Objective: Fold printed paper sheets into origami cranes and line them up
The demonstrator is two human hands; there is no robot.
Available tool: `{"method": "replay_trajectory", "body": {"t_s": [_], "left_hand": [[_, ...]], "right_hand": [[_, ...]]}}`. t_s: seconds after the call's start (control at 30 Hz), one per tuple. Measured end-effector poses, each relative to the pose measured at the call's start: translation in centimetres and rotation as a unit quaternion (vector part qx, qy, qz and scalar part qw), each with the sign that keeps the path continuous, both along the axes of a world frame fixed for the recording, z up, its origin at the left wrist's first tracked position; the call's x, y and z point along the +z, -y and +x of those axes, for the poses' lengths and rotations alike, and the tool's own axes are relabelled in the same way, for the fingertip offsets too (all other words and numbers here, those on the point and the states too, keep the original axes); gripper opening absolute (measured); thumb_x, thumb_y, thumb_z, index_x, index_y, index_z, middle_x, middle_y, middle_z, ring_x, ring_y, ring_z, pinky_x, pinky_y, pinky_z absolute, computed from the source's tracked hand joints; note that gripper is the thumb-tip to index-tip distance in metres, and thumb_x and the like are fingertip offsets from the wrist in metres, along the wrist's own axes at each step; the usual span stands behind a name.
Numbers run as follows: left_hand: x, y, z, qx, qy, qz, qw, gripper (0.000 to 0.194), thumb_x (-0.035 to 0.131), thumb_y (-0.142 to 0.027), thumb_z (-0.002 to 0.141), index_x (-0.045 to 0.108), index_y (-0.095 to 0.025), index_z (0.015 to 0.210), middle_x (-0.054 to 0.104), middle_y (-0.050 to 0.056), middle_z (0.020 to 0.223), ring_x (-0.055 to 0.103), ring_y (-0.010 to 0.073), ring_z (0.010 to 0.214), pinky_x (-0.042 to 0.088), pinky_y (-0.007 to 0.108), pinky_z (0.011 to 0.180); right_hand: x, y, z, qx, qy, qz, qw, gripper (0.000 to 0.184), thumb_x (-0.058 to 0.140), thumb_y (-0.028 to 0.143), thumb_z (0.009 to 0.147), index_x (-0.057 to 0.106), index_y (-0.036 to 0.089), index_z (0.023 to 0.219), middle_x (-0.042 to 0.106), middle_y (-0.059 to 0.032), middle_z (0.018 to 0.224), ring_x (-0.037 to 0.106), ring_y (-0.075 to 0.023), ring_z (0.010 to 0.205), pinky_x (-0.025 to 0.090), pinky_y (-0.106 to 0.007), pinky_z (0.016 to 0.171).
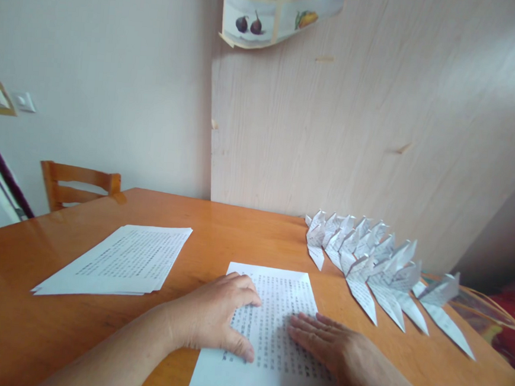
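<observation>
A printed sheet of paper (pixel 273 331) lies flat on the table in front of me, covered in columns of small characters. My left hand (pixel 216 314) rests on its left side, thumb and fingers apart, holding nothing. On the right side of the sheet, my right hand (pixel 338 354) lies palm down with its fingers stretched out. Left of the hands is a stack of printed sheets (pixel 122 260), its edges slightly uneven. To the right stand several folded paper pieces (pixel 364 249) in rows, each with upright points and a long tail.
The orange wooden table (pixel 219 231) meets a pale wall panel (pixel 288 148) at the back. A wooden chair (pixel 80 176) stands beyond the left edge. Fruit pictures (pixel 275 16) hang above. Red material (pixel 512 320) shows past the right table edge.
</observation>
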State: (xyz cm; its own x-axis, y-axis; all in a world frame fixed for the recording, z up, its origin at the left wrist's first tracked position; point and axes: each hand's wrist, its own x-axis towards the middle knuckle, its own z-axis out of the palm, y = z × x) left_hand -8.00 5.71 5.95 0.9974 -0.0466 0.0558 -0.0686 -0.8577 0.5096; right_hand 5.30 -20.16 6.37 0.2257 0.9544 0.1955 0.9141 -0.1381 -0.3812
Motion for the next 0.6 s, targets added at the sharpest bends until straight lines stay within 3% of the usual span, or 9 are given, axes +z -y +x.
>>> {"method": "replay_trajectory", "body": {"t_s": [0.2,0.6], "left_hand": [[0.01,0.01,0.0,0.004,-0.003,-0.004,1.0,0.069,0.083,-0.058,0.064,0.067,-0.026,0.123,0.061,0.008,0.123,0.053,0.0299,0.118,0.043,0.042,0.103],[0.56,0.1,-0.36,-0.009,-0.01,0.003,1.0,0.075,0.077,-0.069,0.064,0.065,-0.028,0.126,0.06,0.008,0.124,0.054,0.0302,0.118,0.044,0.04,0.102]], "right_hand": [[0.32,-0.07,-0.25,0.007,-0.013,-0.02,1.0,0.059,0.074,0.053,0.08,0.064,0.03,0.134,0.062,-0.0048,0.138,0.06,-0.0301,0.125,0.044,-0.041,0.113],[-0.14,-0.87,0.35,0.028,0.017,-0.091,0.995,0.065,0.071,0.053,0.083,0.061,0.02,0.138,0.054,-0.0114,0.143,0.054,-0.0353,0.13,0.043,-0.047,0.113]]}}
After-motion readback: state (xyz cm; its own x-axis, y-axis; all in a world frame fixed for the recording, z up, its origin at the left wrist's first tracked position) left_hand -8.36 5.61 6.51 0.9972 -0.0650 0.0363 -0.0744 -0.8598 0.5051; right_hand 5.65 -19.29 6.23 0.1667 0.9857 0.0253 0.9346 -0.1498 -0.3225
